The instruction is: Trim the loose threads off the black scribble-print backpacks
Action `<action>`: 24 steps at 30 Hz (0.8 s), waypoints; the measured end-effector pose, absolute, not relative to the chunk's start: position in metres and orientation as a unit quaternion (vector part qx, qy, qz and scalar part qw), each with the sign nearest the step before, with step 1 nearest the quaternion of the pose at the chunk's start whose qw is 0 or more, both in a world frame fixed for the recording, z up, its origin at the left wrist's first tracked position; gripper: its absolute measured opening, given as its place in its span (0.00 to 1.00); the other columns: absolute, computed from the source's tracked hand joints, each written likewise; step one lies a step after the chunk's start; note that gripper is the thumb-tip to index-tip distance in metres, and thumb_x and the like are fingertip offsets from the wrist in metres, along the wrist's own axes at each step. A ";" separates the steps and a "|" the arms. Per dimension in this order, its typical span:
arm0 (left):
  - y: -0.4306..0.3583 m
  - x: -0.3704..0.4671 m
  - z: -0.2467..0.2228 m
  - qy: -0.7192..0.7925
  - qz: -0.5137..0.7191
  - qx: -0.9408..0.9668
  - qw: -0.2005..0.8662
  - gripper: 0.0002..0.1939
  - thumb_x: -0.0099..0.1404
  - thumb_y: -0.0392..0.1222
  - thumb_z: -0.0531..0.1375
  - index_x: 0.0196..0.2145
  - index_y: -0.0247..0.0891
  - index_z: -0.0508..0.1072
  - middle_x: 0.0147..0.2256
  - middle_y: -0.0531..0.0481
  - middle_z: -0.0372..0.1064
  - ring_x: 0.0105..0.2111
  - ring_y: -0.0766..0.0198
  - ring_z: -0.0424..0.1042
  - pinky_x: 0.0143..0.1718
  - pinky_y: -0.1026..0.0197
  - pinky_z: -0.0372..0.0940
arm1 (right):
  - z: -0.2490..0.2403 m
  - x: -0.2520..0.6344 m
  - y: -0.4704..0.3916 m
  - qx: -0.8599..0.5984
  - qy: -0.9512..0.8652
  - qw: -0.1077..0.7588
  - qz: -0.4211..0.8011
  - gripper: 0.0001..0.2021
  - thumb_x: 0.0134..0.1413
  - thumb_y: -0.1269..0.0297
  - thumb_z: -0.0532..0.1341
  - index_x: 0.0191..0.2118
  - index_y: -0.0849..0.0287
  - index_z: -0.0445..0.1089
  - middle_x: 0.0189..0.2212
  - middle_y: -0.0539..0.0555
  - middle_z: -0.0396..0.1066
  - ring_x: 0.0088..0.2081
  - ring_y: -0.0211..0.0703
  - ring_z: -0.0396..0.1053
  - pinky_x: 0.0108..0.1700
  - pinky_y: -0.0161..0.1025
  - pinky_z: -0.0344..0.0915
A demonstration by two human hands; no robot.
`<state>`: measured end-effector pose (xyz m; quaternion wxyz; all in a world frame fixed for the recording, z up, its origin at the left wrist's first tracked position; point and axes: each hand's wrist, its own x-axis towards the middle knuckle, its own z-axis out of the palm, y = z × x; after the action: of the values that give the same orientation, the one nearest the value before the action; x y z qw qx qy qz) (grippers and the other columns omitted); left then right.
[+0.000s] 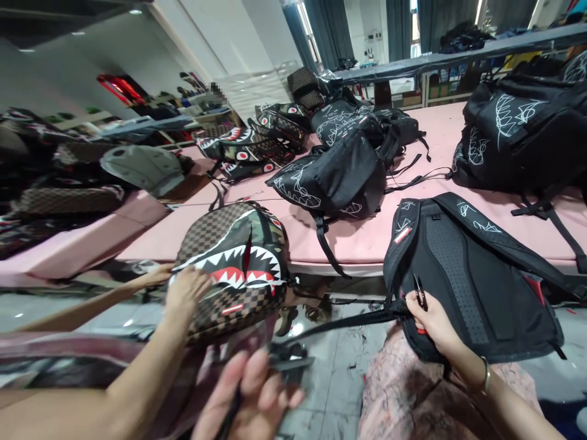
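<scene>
Right grip (419, 308) closed on black thread snips (419, 297), blades up; left grip (250, 391) blurred, dark strip (230, 410) within it, cannot tell whether held. Pink table (151, 238) stretches before me. Black backpack (499, 293), back panel (454, 275) facing me, leans against table edge over my lap (385, 391). Brown checkered shark-mouth backpack (233, 269) at my left, co-worker's hand (186, 293) on it. Black webbing strap (348, 319) runs from black backpack toward my left grip. Bangle (486, 374) circles my right wrist.

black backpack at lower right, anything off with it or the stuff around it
Nothing stands out on the black backpack. To its left, the checkered shark-face backpack has a dark, upright slit through its upper teeth, breaking the print; open zip or split, I can't tell. Dark flecks also mar the floor tiles.
</scene>
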<state>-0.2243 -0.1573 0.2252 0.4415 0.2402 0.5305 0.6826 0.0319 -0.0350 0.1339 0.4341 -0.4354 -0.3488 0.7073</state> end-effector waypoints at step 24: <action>-0.099 -0.064 0.183 0.457 0.373 0.346 0.729 0.16 0.59 0.53 0.55 0.28 0.35 0.62 0.11 0.55 0.63 0.08 0.74 0.55 0.09 0.73 0.51 | 0.174 0.102 -0.086 -0.436 -0.743 0.378 0.338 0.08 0.61 0.66 0.50 0.44 0.56 0.63 0.37 0.55 0.66 0.39 0.44 0.65 0.39 0.39 0.62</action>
<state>-0.0636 -0.0994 0.1829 0.7294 0.3457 0.4571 0.3734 0.1019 -0.0859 0.1742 0.3782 -0.4365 -0.7431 0.3381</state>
